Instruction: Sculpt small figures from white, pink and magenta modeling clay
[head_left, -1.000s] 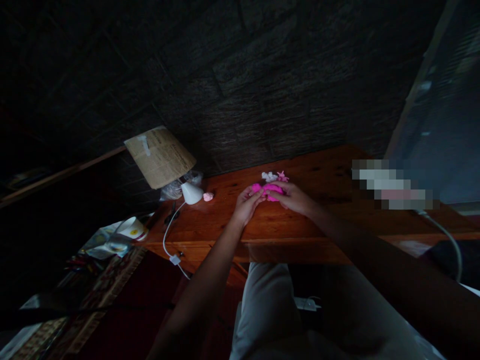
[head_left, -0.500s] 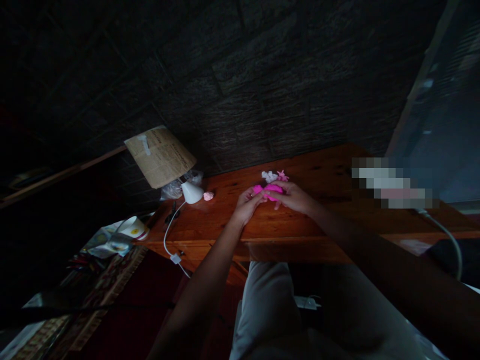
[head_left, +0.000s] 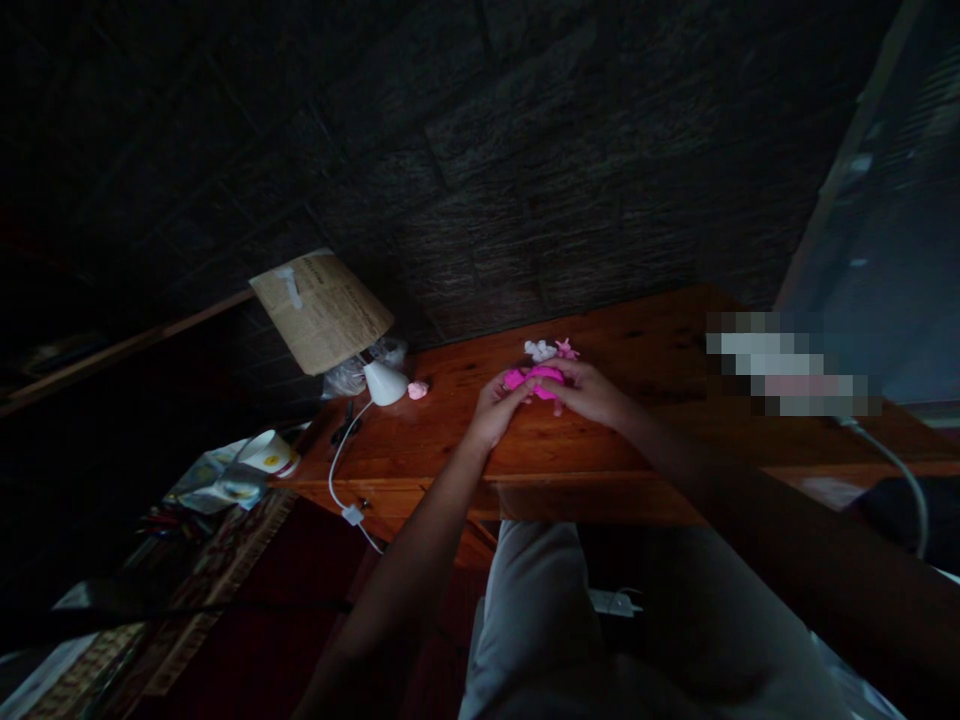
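Observation:
Bright pink modelling clay (head_left: 546, 381) lies between my two hands, just above the wooden desk (head_left: 450, 440). My left hand (head_left: 496, 405) is closed on its left end, the thumb pressed across the front. Wrapped round the right part is my right hand (head_left: 585, 388), its thumb also on the clay. The fingers partly cover the lump, so its full shape is hidden. Right behind the hands sit a small white figure (head_left: 539, 350) and a small pink figure (head_left: 566, 348). Farther left, a pale pink lump (head_left: 418, 390) rests on the desk.
A lamp with a paper-covered shade (head_left: 322, 310) stands at the desk's left, its white cord (head_left: 334, 460) hanging over the front edge. A paper cup (head_left: 268, 453) is at the left. To the right is a blurred-out object (head_left: 787, 365) with a cable (head_left: 892, 465).
Both hands stay in place on the pink clay. My right fingers have shifted slightly, with a fingertip now showing below the lump. The view has moved very little.

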